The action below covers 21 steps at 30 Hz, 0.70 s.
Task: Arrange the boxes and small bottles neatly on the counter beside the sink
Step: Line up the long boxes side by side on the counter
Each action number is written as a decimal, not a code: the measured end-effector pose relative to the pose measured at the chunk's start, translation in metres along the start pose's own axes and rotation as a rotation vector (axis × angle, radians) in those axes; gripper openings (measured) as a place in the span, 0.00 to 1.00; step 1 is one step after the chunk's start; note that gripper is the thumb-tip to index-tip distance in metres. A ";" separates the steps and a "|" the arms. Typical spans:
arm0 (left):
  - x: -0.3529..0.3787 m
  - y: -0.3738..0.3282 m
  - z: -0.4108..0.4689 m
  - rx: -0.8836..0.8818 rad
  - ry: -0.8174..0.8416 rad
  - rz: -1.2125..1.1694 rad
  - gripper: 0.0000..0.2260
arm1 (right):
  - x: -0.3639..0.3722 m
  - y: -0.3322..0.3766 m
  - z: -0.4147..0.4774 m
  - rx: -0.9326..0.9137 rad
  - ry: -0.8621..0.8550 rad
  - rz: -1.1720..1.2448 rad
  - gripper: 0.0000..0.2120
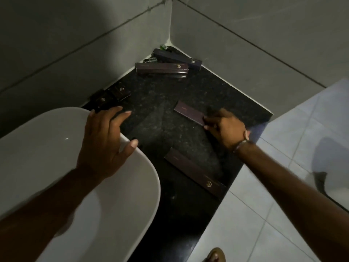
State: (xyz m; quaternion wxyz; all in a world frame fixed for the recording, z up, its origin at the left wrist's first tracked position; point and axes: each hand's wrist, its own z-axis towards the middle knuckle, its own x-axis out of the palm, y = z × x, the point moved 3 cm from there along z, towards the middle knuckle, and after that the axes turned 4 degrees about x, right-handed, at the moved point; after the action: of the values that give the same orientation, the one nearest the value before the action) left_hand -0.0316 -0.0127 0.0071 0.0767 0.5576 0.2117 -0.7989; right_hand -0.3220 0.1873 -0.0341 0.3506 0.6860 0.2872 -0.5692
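Pinching the near end of a dark box (189, 115), the right hand (224, 127) has barely begun tidying the counter (162, 103), while the left hand (105, 142) rests spread and empty on the sink (47, 148), other boxes scattered beyond both hands and another box (194, 172) below the right wrist.

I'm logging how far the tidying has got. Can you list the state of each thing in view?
Long brown box in the corner: flat, leaning on another.
Dark blue long box: flat against the wall.
Short brown box mid-counter: flat, right hand pinching its end.
Long brown box near the edge: flat, untouched.
Small green bottle: in the corner, partly hidden.
Left hand: open over the white sink rim.
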 end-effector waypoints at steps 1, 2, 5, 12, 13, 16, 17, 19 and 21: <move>-0.001 0.000 0.000 -0.003 -0.009 -0.003 0.33 | 0.001 -0.002 -0.019 0.015 0.017 0.050 0.20; -0.001 -0.001 0.000 -0.006 -0.017 -0.001 0.32 | 0.003 -0.002 -0.038 0.025 0.028 0.094 0.20; -0.001 -0.002 -0.001 -0.003 -0.051 0.001 0.31 | 0.007 0.005 -0.082 0.041 0.047 0.183 0.19; 0.001 0.000 -0.003 0.008 -0.076 0.004 0.30 | 0.012 0.011 -0.097 0.109 0.074 0.235 0.24; 0.002 0.000 -0.003 0.010 -0.078 0.009 0.30 | 0.014 0.010 -0.096 0.123 0.081 0.238 0.24; 0.003 0.001 -0.003 0.018 -0.088 0.031 0.30 | 0.018 0.006 -0.097 0.155 0.096 0.240 0.24; 0.003 0.001 -0.003 0.020 -0.093 0.028 0.30 | 0.019 0.005 -0.099 0.158 0.094 0.239 0.24; 0.002 0.001 -0.004 0.021 -0.103 0.015 0.30 | 0.021 0.004 -0.102 0.157 0.082 0.239 0.24; 0.002 0.000 -0.004 0.022 -0.109 0.015 0.30 | 0.023 0.003 -0.106 0.162 0.069 0.249 0.24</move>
State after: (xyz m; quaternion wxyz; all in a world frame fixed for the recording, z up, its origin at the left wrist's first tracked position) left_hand -0.0286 -0.0110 0.0040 0.0882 0.5157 0.1942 -0.8298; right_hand -0.2542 0.2715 -0.0449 0.3520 0.7616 0.1648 -0.5186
